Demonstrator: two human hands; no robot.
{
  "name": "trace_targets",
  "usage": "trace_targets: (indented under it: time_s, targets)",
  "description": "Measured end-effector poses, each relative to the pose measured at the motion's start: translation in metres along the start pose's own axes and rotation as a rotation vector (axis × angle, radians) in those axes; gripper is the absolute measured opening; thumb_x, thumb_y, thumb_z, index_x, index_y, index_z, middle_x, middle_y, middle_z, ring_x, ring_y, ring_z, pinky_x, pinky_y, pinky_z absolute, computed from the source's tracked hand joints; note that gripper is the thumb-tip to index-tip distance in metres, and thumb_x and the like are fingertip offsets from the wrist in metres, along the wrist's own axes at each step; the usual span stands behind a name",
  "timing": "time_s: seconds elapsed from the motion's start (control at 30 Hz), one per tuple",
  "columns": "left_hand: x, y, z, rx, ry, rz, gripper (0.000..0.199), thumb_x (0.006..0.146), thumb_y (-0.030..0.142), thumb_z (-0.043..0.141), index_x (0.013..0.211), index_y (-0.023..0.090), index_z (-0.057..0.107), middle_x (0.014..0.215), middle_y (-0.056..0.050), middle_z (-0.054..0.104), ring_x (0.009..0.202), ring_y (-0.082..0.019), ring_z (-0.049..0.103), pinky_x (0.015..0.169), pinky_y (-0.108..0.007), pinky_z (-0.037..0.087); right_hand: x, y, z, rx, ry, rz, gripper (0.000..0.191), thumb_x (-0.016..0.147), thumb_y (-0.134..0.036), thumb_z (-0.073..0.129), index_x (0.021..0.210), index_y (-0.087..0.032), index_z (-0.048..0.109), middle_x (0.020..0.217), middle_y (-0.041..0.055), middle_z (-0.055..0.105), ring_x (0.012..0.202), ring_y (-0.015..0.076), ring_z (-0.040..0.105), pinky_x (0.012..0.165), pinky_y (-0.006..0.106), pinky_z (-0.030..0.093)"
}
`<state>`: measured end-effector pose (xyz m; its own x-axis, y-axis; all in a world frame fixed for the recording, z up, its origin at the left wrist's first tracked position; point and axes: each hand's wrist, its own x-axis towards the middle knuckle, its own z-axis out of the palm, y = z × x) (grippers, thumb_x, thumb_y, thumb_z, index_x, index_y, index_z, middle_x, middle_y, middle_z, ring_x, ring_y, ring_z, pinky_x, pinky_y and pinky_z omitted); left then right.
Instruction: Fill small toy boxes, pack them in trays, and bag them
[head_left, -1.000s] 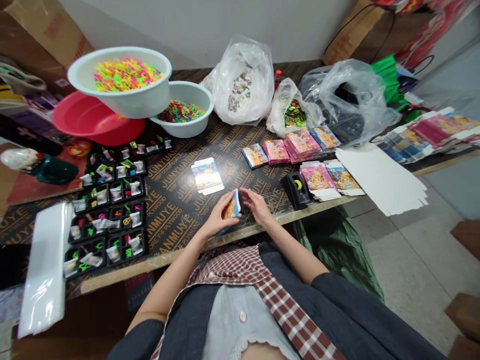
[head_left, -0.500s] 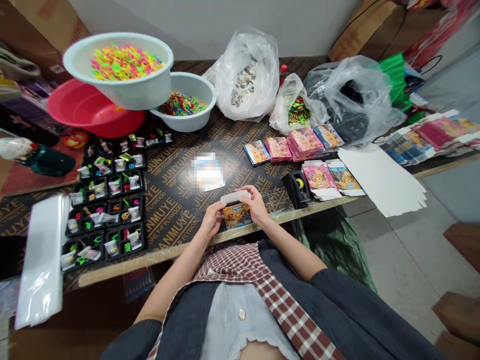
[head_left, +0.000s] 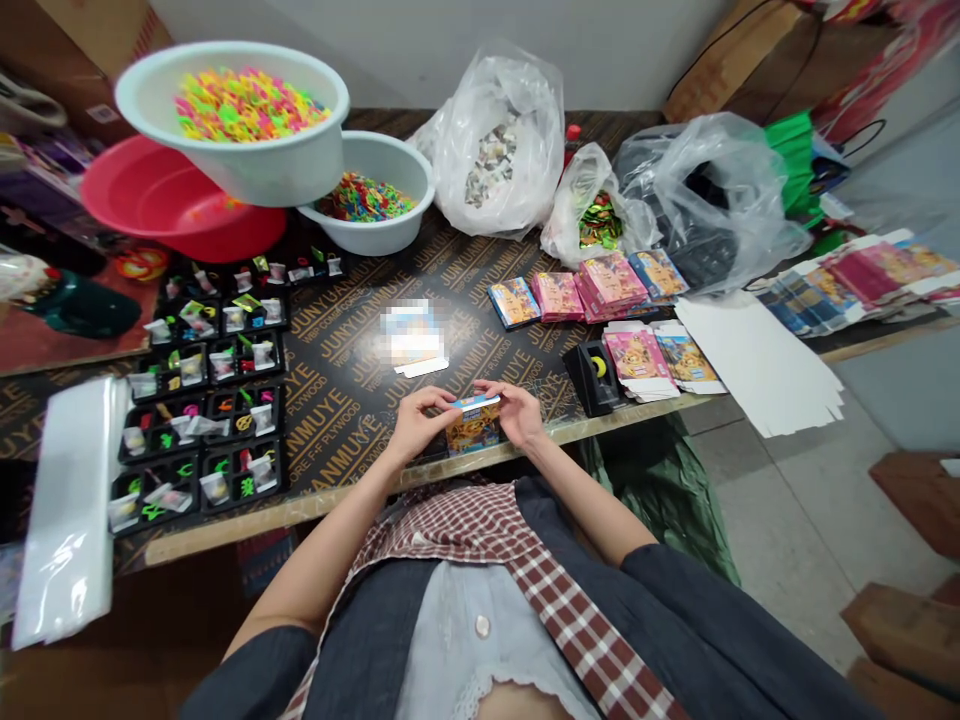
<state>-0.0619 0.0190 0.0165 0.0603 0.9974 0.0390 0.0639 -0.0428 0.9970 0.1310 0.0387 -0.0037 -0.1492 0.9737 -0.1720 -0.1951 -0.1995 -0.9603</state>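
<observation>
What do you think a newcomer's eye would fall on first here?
The white basin of neon plastic pieces, tilted over a red basin at far left, stands out. Below lie black trays of bagged pieces; at the front, the left hand and right hand hold a printed carton.

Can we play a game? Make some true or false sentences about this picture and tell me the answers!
1. The left hand and right hand both hold a small printed cardboard box. True.

2. The left hand holds a roll of tape. False: it holds the box, and the black tape dispenser stands further right.

3. The white bowl is full of bright neon pieces. True.

4. A white cloth covers the work surface. False: it is a dark plywood board.
</observation>
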Motion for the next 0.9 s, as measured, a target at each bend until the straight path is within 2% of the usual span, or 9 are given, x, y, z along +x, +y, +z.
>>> trace_targets:
  time_s: [0.13, 0.27, 0.37, 0.43, 0.53, 0.63, 0.7, 0.8, 0.9]
  targets:
    - [0.008, 0.002, -0.007, 0.11, -0.04, -0.08, 0.018, 0.06, 0.03, 0.08, 0.072, 0.019, 0.074, 0.073, -0.003, 0.073, 0.067, -0.017, 0.064, 0.068, -0.03, 0.051, 0.0, -0.012, -0.007, -0.266, 0.006, -0.155, 0.017, 0.068, -0.04, 0.076, 0.07, -0.023, 0.073, 0.085, 0.0042, 0.074, 0.085, 0.0233, 0.066, 0.084, 0.039, 0.051]
    - [0.018, 0.001, -0.012, 0.059, -0.085, -0.236, 0.025, 0.054, 0.034, 0.083, 0.068, 0.015, 0.074, 0.063, -0.003, 0.072, 0.057, -0.016, 0.062, 0.06, -0.028, 0.05, 0.008, -0.019, -0.009, -0.337, -0.064, -0.101, 0.023, 0.068, -0.042, 0.078, 0.072, -0.02, 0.074, 0.071, 0.002, 0.071, 0.067, 0.0166, 0.061, 0.068, 0.031, 0.05]
    - [0.02, -0.001, -0.012, 0.055, -0.067, -0.237, 0.023, 0.055, 0.034, 0.082, 0.064, 0.015, 0.074, 0.061, -0.004, 0.072, 0.055, -0.016, 0.063, 0.059, -0.028, 0.051, 0.012, -0.02, -0.01, -0.348, -0.066, -0.11, 0.025, 0.069, -0.043, 0.079, 0.069, -0.018, 0.073, 0.066, 0.0013, 0.07, 0.063, 0.0146, 0.06, 0.066, 0.029, 0.049]
    - [0.017, -0.002, -0.011, 0.099, -0.063, -0.173, 0.018, 0.06, 0.033, 0.079, 0.065, 0.015, 0.074, 0.064, -0.005, 0.073, 0.058, -0.017, 0.065, 0.06, -0.028, 0.052, 0.013, -0.02, -0.011, -0.359, -0.07, -0.129, 0.025, 0.07, -0.042, 0.079, 0.069, -0.018, 0.073, 0.066, 0.0012, 0.07, 0.062, 0.0143, 0.06, 0.065, 0.028, 0.048]
    - [0.008, -0.002, -0.011, 0.207, -0.086, 0.046, 0.012, 0.07, 0.029, 0.074, 0.068, 0.018, 0.074, 0.076, -0.007, 0.076, 0.07, -0.019, 0.07, 0.066, -0.03, 0.055, 0.012, -0.018, -0.017, -0.372, -0.111, -0.143, 0.024, 0.072, -0.042, 0.079, 0.071, -0.019, 0.074, 0.069, 0.0022, 0.071, 0.065, 0.0153, 0.062, 0.066, 0.029, 0.049]
    - [0.0, -0.003, -0.013, 0.361, -0.091, 0.293, 0.01, 0.078, 0.022, 0.067, 0.069, 0.019, 0.072, 0.082, -0.007, 0.077, 0.075, -0.018, 0.071, 0.07, -0.031, 0.056, 0.009, -0.016, -0.025, -0.385, -0.171, -0.202, 0.024, 0.075, -0.044, 0.077, 0.079, -0.02, 0.076, 0.085, 0.0053, 0.076, 0.08, 0.0188, 0.068, 0.076, 0.032, 0.053]
    - [-0.002, -0.004, -0.013, 0.458, -0.097, 0.385, 0.014, 0.081, 0.018, 0.062, 0.069, 0.019, 0.069, 0.082, -0.007, 0.076, 0.075, -0.018, 0.07, 0.07, -0.031, 0.056, 0.005, -0.014, -0.028, -0.422, -0.188, -0.281, 0.023, 0.079, -0.043, 0.075, 0.082, -0.021, 0.076, 0.099, 0.0074, 0.076, 0.093, 0.0211, 0.069, 0.087, 0.037, 0.053]
    - [0.003, -0.001, -0.005, 0.588, -0.159, 0.399, 0.011, 0.081, 0.02, 0.065, 0.07, 0.019, 0.064, 0.08, -0.006, 0.073, 0.075, -0.018, 0.068, 0.069, -0.03, 0.054, -0.002, -0.013, -0.028, -0.554, -0.18, -0.42, 0.017, 0.086, -0.037, 0.069, 0.079, -0.022, 0.074, 0.106, 0.0085, 0.076, 0.102, 0.023, 0.068, 0.098, 0.046, 0.049]
    - [0.012, 0.005, 0.01, 0.69, -0.266, 0.348, 0.002, 0.082, 0.019, 0.064, 0.081, 0.019, 0.063, 0.078, -0.003, 0.07, 0.072, -0.018, 0.066, 0.066, -0.028, 0.051, -0.012, -0.019, -0.038, -0.712, -0.142, -0.504, 0.013, 0.085, -0.035, 0.071, 0.091, -0.024, 0.076, 0.121, 0.0091, 0.071, 0.113, 0.0256, 0.063, 0.104, 0.049, 0.046]
